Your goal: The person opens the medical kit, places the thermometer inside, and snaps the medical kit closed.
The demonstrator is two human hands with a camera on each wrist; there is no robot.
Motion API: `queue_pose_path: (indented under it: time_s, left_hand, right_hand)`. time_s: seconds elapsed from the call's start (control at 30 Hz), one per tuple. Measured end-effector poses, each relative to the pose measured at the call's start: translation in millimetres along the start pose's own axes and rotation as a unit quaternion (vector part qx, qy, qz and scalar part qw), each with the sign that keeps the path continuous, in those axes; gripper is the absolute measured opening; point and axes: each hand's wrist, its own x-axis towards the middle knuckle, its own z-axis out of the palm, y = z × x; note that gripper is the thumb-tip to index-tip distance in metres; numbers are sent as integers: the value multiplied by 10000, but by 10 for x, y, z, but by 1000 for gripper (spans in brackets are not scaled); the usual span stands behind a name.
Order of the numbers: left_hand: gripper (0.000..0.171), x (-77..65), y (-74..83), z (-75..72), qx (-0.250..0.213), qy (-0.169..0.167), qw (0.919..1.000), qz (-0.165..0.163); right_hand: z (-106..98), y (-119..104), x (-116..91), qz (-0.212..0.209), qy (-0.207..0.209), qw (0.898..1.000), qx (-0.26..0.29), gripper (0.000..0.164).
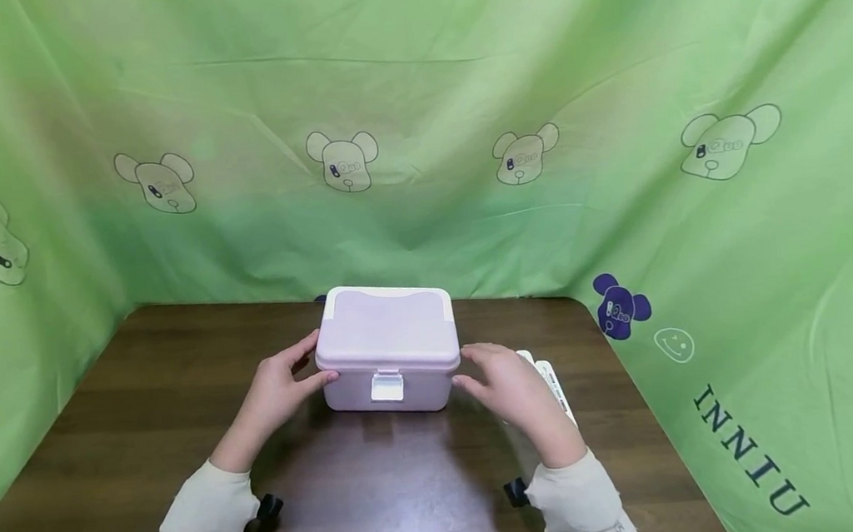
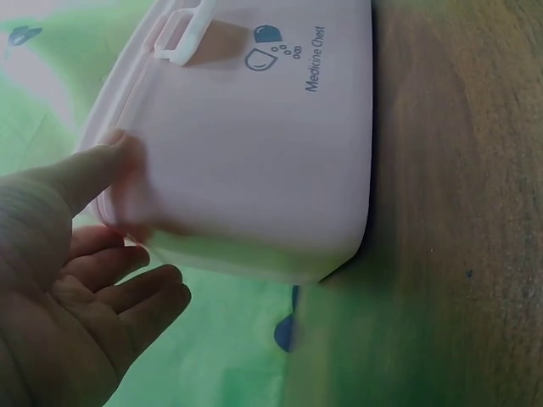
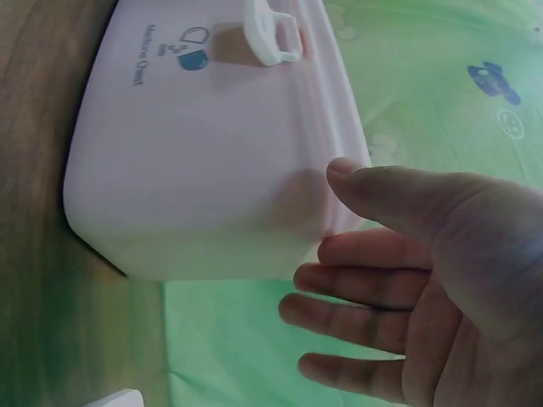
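Note:
A pale pink medicine chest (image 1: 387,336) stands on the table with its lid down. Its white front latch (image 2: 188,32) sticks out from the front in both wrist views. At the chest's left end is my left hand (image 1: 279,394); its thumb touches the front corner just under the lid rim, and its fingers reach along the side. My right hand (image 1: 515,388) mirrors it at the right end, thumb tip at the lid edge and index fingertip by the side wall. The remaining fingers of both hands extend loosely beside the chest.
White flat strips (image 1: 554,385) lie on the table right of the chest, partly hidden behind my right hand. Green cloth (image 1: 423,216) printed with bear heads hangs around the back and sides of the dark wooden table (image 1: 385,503).

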Motion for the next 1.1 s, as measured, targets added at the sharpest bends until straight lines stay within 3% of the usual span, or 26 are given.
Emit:
queue_pose_path:
  time_s: [0.23,0.4,0.53,0.7,0.97,1.1]
  left_hand:
    - [79,-5,37,13,220,75,9995,231]
    - [77,-3,84,16,158,229,9989,375]
    - [73,20,132,25,-235,465,9978,419]
    - [64,105,209,37,-804,868,9925,310]
    - [58,357,396,-5,-1982,1338,9708,191]
    - [64,440,450,-66,-1762,1221,9767,94]
  right_hand:
    - [34,-19,5,120,316,9994,24,36]
    - [42,3,1,233,679,9969,336,30]
    - [48,41,13,344,1172,9878,967,30]
    - [56,47,43,490,1685,9654,1928,36]
    - [-16,34,231,473,1678,9458,2740,49]
    - [-52,63,373,346,1659,9482,2686,53]
